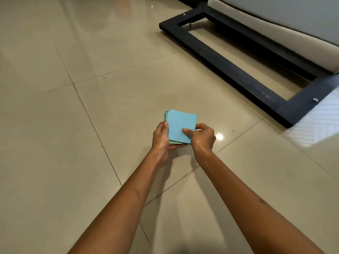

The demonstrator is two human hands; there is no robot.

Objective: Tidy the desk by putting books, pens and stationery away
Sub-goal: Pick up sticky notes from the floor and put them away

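A small stack of square paper notes [180, 123], light blue on top with green sheets showing at its left and lower edges, is held in front of me above the tiled floor. My left hand [161, 138] cradles the stack from below and the left, thumb on its left edge. My right hand [202, 137] pinches the stack's right side, thumb pressed on the top blue sheet. No desk top, books or pens are in view.
Glossy beige floor tiles [73, 125] fill most of the view. A black rectangular metal frame base [238, 76] lies on the floor at the upper right, under a pale cushioned piece of furniture [284, 21]. A lamp's reflection [219, 136] shines on the tile beside my right hand.
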